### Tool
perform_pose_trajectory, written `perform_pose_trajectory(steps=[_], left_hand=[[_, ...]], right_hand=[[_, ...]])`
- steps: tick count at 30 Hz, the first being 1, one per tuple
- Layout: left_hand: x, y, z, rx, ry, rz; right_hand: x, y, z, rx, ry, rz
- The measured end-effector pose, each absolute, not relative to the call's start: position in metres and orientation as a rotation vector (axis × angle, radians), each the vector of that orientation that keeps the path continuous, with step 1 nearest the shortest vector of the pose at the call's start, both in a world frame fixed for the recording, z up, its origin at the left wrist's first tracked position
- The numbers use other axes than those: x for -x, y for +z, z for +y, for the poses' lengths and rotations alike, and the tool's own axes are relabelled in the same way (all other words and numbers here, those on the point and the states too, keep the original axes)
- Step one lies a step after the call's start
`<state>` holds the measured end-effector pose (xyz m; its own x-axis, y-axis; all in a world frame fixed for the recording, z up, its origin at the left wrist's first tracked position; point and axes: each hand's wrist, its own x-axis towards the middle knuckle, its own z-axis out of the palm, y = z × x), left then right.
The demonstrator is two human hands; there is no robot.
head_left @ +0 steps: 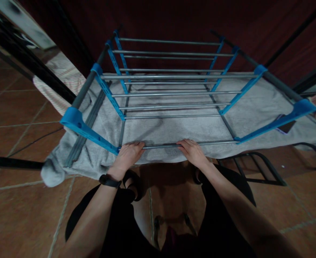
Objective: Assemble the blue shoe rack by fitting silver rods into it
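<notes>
A rack of grey metal tubes and blue plastic side brackets stands on a grey cloth (171, 129). Its lowest front tube (160, 146) runs between the left front bracket (89, 129) and the right front bracket (277, 123). Near the tube's left end, my left hand (129, 154) has its fingers wrapped over it, close to the bracket's foot. My right hand (192, 152) grips the same tube right of its middle. Several more tubes cross the rack behind, among them a thick upper one (179, 76). The undersides of both hands are hidden.
Loose grey tubes (86, 130) lie on the cloth at the left. A phone-like dark object (285, 126) rests at the right. Black metal posts (31, 53) frame the left side, and a black metal frame (262, 168) stands low on the right above the tiled floor (26, 211).
</notes>
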<state>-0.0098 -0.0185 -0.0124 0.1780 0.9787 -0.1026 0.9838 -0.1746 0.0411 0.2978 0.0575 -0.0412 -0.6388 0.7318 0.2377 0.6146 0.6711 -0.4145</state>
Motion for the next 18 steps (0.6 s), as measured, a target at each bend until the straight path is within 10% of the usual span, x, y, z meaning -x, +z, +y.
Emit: perform_pose_trajectory(steps=[18], left_hand=[[0.0069,-0.0182,-0.0176,-2.274,-0.006,1.861]], right_hand=[[-0.2993,-0.0437,0.0588,1.035,0.488,-2.525]])
